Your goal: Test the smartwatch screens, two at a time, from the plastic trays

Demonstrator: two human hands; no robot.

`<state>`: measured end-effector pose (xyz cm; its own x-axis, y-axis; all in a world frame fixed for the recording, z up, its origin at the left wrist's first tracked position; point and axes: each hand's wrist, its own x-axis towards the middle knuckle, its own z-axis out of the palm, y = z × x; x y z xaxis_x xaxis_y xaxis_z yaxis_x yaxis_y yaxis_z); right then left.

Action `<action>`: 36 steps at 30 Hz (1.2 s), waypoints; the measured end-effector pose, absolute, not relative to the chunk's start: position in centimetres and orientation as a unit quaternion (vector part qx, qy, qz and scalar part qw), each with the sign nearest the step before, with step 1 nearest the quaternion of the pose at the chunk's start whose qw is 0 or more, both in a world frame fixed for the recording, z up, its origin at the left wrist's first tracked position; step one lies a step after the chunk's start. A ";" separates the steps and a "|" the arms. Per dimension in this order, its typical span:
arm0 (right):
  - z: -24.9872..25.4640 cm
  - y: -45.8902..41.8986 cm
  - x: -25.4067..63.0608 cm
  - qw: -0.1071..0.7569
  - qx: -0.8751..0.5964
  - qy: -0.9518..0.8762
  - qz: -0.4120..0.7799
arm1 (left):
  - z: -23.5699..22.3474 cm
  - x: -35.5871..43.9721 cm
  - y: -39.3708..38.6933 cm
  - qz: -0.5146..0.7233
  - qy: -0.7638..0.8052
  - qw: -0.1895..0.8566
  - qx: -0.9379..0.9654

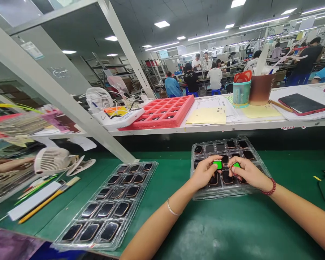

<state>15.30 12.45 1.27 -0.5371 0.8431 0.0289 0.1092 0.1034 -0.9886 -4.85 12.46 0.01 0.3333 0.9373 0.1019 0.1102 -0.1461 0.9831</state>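
Observation:
My left hand (204, 172) and my right hand (249, 173) are close together above a clear plastic blister tray (203, 194) on the green work mat (227, 231). The left hand pinches a small bright green square piece (218, 164). Another green piece (236, 165) is gripped in the right fingers. Both pieces sit just above dark, rounded-square devices, possibly watch bodies, in the tray's pockets. My hands hide the middle pockets. A beaded red bracelet circles my right wrist, and a thin silver bangle circles my left.
A second blister tray (148, 168) of dark devices lies to the left, near a white fan (52, 160) and pencils. A white post (70, 97) rises beyond it. A shelf holds a red foam tray (162, 112), papers and a tablet (303, 104). Co-workers sit farther back.

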 end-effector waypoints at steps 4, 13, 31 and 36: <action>1.0 12.6 15.3 0.335 -0.334 -0.661 0.582 | 0.2 -4.7 12.4 0.419 0.393 0.523 0.629; 1.0 12.6 15.4 0.326 -0.350 -0.662 0.576 | 0.1 -4.5 12.4 0.426 0.396 0.529 0.618; 0.8 12.5 15.1 0.337 -0.320 -0.674 0.574 | 0.2 -4.5 12.4 0.437 0.391 0.527 0.615; 0.7 12.7 15.2 0.340 -0.336 -0.662 0.577 | 0.1 -4.6 12.4 0.439 0.391 0.528 0.613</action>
<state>15.19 12.68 0.70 -0.5428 0.8375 0.0631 0.0528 0.1090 -0.9926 -4.56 12.42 0.11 0.3090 0.9429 0.1247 0.0158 -0.1362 0.9906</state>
